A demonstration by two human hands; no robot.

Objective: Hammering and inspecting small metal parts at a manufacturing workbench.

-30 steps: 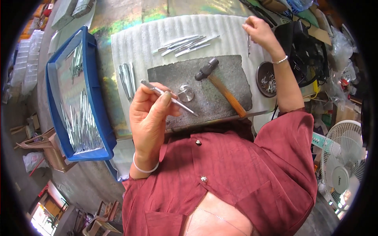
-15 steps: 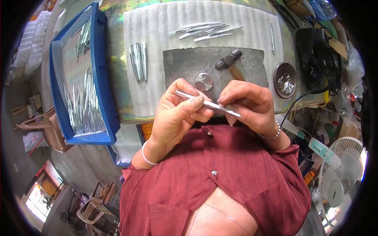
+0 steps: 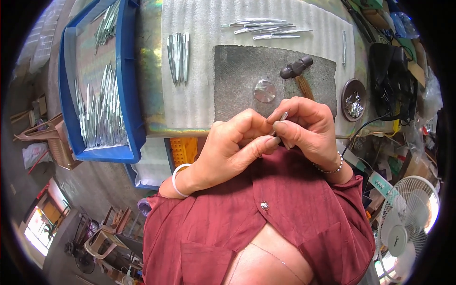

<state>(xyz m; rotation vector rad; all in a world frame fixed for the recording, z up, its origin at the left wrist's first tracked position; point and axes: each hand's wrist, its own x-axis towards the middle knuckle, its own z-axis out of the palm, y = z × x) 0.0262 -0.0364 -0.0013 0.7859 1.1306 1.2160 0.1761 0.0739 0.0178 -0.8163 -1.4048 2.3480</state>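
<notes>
From my remote station I record the person's dress. A dark red shirt point(image 3: 266, 228) of finely ribbed cloth, with short loose sleeves, an open collar and a patch pocket on the chest. One small round silver button point(image 3: 264, 205) fastens the front. A plain white bangle point(image 3: 176, 179) circles the wrist of the left hand point(image 3: 232, 149). A thin bracelet of small silver beads point(image 3: 330, 168) sits at the wrist of the right hand point(image 3: 306, 128).
</notes>
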